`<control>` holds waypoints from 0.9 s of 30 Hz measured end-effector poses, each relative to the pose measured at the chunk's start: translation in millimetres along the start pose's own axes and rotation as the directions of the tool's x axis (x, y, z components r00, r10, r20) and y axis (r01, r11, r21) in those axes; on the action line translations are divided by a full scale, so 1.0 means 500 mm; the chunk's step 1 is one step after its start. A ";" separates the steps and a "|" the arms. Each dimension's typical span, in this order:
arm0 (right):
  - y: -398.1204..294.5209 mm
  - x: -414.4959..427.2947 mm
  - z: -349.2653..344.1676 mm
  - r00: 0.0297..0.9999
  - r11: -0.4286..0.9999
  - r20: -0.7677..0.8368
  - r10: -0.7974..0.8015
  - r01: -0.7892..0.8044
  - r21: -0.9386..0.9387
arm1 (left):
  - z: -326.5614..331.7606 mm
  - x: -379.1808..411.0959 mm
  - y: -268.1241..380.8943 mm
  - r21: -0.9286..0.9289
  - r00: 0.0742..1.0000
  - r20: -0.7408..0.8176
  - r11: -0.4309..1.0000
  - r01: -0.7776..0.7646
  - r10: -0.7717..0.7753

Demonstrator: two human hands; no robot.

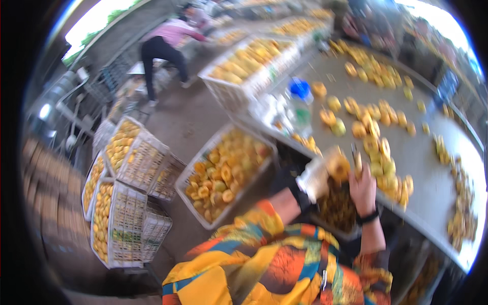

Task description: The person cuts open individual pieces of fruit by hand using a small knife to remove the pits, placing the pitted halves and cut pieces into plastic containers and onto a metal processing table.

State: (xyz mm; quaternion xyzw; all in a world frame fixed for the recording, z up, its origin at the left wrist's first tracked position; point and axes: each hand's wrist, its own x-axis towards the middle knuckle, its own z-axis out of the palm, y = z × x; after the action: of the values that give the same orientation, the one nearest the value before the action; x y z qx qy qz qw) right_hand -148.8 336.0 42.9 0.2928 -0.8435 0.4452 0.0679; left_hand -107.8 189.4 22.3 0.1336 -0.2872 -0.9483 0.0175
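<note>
My left hand (314,177) wears a whitish glove and holds a yellow peach half (339,167) just past the table edge; motion blurs both. My right hand (362,187) grips a small hand tool (357,158) with a light handle and a dark metal tip, close beside that fruit. Whether the tip touches the fruit I cannot tell. Below my hands stands a container of dark brown scraps (337,211), perhaps pits. On the metal table (331,76), beyond my right hand, lies a row of peach halves (375,152), several showing hollow centres.
A white plastic crate of peaches (225,175) stands on the floor at my left, with stacked full crates (127,225) farther left. A blue-lidded clear jar (301,103) is on the table near a long filled crate (248,65). A person (167,42) bends over crates behind.
</note>
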 end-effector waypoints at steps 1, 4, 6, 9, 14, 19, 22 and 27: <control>-0.015 0.001 -0.012 0.998 0.999 -0.022 0.051 -0.051 0.008 | 0.030 -0.014 0.023 0.053 0.998 -0.054 0.999 -0.013 0.016; 0.003 -0.028 -0.005 0.993 0.994 0.042 0.106 -0.105 -0.034 | 0.027 0.000 0.042 -0.017 0.999 -0.026 0.999 -0.042 0.042; 0.001 -0.056 -0.001 0.983 0.988 0.098 0.155 -0.152 -0.031 | 0.019 0.009 0.029 -0.017 0.989 0.018 0.990 -0.143 0.144; 0.001 -0.083 0.012 0.985 0.991 0.102 0.136 -0.136 -0.010 | 0.034 0.000 0.000 0.105 0.972 -0.004 0.967 -0.232 0.233; -0.010 -0.088 0.020 0.977 0.983 0.122 0.172 -0.163 -0.080 | 0.040 -0.005 -0.017 0.152 0.958 0.053 0.946 -0.285 0.280; -0.040 -0.107 0.052 0.967 0.970 0.075 0.243 -0.240 -0.052 | 0.052 -0.002 -0.036 0.194 0.901 0.016 0.882 -0.429 0.434; -0.042 -0.111 0.057 0.955 0.965 0.142 0.260 -0.253 -0.067 | 0.042 0.004 -0.021 0.281 0.931 -0.071 0.903 -0.325 0.357; -0.021 -0.094 0.053 0.937 0.964 0.241 0.253 -0.222 -0.148 | 0.015 0.016 -0.023 0.100 0.961 -0.065 0.960 -0.261 0.268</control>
State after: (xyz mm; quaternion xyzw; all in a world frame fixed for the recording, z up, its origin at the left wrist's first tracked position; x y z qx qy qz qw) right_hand -100.7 331.1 17.1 0.2394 -0.8993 0.3574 -0.0793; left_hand -116.8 202.3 19.9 0.1317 -0.3444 -0.9175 0.1491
